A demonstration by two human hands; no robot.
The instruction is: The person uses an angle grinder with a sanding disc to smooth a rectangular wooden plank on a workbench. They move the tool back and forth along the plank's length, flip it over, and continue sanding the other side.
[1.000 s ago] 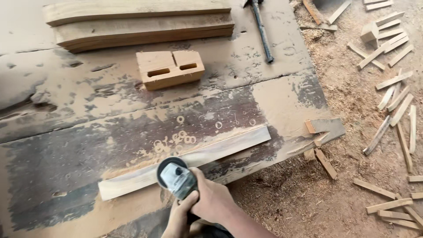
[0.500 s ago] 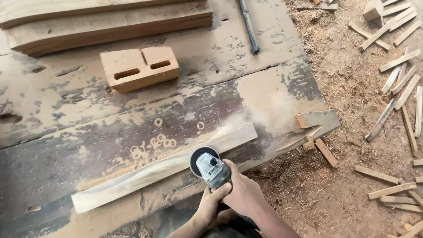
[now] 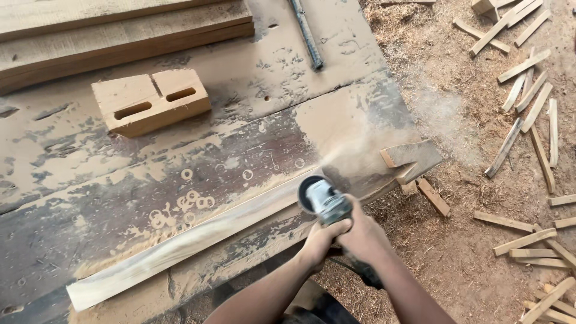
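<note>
Tool: angle grinder (image 3: 322, 200), disc end on the right end of the long wooden strip (image 3: 186, 243), dust blowing off to the far right.
Left hand (image 3: 320, 240): wrapped around the grinder body.
Right hand (image 3: 363, 237): clamped on the grinder's rear.
Strip: lies diagonally along the near edge of the workbench (image 3: 72, 180).
Far left: slotted wooden block (image 3: 150, 101).

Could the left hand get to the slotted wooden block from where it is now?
Probably not at once: the left hand grips the grinder, and the slotted wooden block lies well across the workbench.
</note>
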